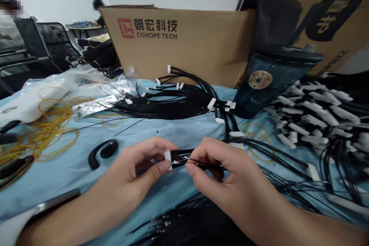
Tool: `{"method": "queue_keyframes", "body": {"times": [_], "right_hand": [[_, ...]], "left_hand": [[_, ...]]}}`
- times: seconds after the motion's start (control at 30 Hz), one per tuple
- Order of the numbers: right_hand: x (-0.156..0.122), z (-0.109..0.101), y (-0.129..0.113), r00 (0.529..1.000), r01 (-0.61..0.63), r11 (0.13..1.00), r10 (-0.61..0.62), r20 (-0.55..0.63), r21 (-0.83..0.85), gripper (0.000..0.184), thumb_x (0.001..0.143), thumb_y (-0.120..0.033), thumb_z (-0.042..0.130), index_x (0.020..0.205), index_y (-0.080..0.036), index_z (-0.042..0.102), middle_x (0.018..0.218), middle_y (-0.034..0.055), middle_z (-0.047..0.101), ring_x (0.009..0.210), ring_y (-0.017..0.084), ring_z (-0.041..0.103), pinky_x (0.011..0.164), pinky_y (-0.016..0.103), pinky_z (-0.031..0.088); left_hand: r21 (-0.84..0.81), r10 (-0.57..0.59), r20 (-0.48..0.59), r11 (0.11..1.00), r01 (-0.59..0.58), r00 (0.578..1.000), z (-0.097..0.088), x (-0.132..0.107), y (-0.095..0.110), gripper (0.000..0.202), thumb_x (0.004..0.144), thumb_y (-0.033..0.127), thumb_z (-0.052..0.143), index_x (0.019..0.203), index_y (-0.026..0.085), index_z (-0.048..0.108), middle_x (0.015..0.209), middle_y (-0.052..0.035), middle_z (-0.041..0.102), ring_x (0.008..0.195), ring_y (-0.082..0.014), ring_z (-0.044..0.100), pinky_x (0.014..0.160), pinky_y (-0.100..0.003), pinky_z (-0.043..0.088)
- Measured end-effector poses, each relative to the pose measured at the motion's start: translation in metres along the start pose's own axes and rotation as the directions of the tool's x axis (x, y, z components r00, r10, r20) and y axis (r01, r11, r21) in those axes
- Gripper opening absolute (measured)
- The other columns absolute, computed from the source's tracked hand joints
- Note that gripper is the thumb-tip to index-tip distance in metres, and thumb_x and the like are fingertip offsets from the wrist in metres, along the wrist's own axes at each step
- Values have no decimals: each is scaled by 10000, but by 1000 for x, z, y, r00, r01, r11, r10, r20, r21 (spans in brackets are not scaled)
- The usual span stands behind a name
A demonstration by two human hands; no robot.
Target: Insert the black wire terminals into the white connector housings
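My left hand [150, 161] pinches a white plastic connector [168, 160] between thumb and fingers. Black wires run from that connector to the right, under my other hand. With thumb and forefinger, my right hand [213, 161] grips a thin black wire [198, 161] whose small metal terminal points at the connector, a short gap away. Below both hands lies a bundle of loose black wires with bare metal ends [161, 225]. Behind them is a pile of black cables [173, 103] with white connectors. The lower fingers of each hand are partly hidden.
A blue cloth covers the table. A black earphone [108, 149] and tangled yellow rubber bands [49, 123] lie left. A dark blue cup [265, 88] stands at right, beside heaped white-ended cables [311, 115]. A cardboard box [184, 50] blocks the back. Two people are further off.
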State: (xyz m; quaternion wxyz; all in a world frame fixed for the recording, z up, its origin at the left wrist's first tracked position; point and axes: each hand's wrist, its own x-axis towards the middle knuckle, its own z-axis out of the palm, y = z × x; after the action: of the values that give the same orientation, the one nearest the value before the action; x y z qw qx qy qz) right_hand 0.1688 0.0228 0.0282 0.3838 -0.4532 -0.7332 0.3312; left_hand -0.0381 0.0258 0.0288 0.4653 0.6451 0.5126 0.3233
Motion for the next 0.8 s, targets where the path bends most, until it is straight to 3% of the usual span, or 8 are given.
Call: {"method": "queue_keyframes", "body": {"times": [0.4,0.8], "right_hand": [[1,-1,-2,1000,-2,995,2,2,97,133,804,-121,580,715,-210,623,646,-53,560,586,87,498,539,187,409],[-2,-2,-5,992,-88,994,82,92,60,166,888,-216,555,727,-209,594,639,-49,543,568,99,513,538,232,395]], "left_hand": [[24,-19,47,1000,18,999,0,1,0,224,900,373,638,1060,239,720,827,0,717,837,-238,687,750,-344,507],[-17,22,49,1000,-21,999,-1,-2,-1,163,944,326,661,1058,246,745,869,5,759,828,-197,687,739,-282,503]]}}
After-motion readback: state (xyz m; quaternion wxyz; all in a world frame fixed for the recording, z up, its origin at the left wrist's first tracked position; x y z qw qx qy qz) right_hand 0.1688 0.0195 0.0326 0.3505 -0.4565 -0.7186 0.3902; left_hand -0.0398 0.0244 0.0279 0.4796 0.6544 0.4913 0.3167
